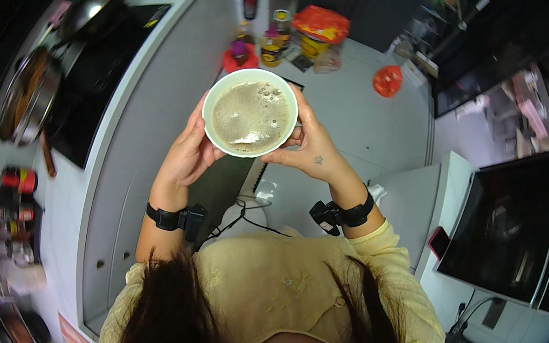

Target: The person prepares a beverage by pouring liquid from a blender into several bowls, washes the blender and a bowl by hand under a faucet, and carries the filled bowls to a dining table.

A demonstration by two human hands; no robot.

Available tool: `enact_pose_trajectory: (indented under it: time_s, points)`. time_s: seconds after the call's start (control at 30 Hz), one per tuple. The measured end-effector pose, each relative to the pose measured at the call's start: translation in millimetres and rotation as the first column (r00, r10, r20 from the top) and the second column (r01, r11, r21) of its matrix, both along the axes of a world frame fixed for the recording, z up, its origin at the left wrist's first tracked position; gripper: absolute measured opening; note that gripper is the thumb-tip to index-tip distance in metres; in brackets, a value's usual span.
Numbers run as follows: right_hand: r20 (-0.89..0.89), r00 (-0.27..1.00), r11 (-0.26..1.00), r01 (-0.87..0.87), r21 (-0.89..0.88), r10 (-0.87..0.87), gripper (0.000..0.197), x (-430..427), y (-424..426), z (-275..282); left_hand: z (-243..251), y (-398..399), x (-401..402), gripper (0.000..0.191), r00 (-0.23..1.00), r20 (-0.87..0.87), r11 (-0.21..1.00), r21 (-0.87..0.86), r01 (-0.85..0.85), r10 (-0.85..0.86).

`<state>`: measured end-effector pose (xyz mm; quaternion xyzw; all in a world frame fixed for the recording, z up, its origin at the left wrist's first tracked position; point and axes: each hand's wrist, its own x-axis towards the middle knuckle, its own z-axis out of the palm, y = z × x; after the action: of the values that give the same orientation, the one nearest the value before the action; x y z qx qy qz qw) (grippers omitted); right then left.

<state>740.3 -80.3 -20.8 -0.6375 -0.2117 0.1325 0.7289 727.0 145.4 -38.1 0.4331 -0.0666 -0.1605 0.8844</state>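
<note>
A pale green bowl (208,108) is held up before me, nearly full of a greyish-brown, frothy liquid (251,115) with bubbles near its far edge. My left hand (191,143) supports its left side, thumb against the outer wall and fingers curled beneath. On the opposite side my right hand (311,142) grips it, with the thumb at the near rim and fingers around the outside. The bowl's underside and some fingertips are hidden.
To the left, a wok (100,1) and a lidded pan (30,97) sit by a black cooktop (102,76). Oil bottles (272,49) and red bags (323,22) stand on the floor ahead. At right, a phone (438,242) lies beside a dark glass-fronted cabinet (504,222).
</note>
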Motion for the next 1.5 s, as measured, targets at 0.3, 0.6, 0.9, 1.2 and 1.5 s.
enact_pose_trajectory:
  time_s: [0.3, 0.6, 0.9, 1.2, 1.5]
  points:
    - [0.008, 0.905, 0.903, 0.426, -0.056, -0.426, 0.109, 79.3, -146.3, -9.2, -13.0, -149.9, 177.2, 0.061, 0.864, -0.002, 0.864, -0.004, 0.504, -0.504]
    - [-0.02, 0.676, 0.676, 0.735, -0.058, -0.737, 0.106, 146.1, -271.8, 5.0, 2.1, -326.1, 318.9, 0.061, 0.616, -0.022, 0.614, 0.065, 0.787, -0.787]
    - [0.069, 0.425, 0.422, 0.905, -0.054, -0.903, 0.102, 201.4, -422.8, 5.0, -2.0, -527.2, 408.7, 0.056, 0.448, 0.013, 0.448, 0.044, 0.893, -0.894]
    - [0.07, 0.237, 0.236, 0.971, -0.022, -0.969, 0.1, 228.9, -565.0, 8.7, 3.5, -719.5, 458.2, 0.054, 0.221, 0.034, 0.224, 0.118, 0.967, -0.975]
    - [0.1, 0.003, 0.005, 1.0, 0.017, -0.995, 0.104, 236.1, -709.7, -3.0, -7.7, -925.9, 475.4, 0.049, -0.041, 0.259, -0.033, 0.038, 0.999, -0.965]
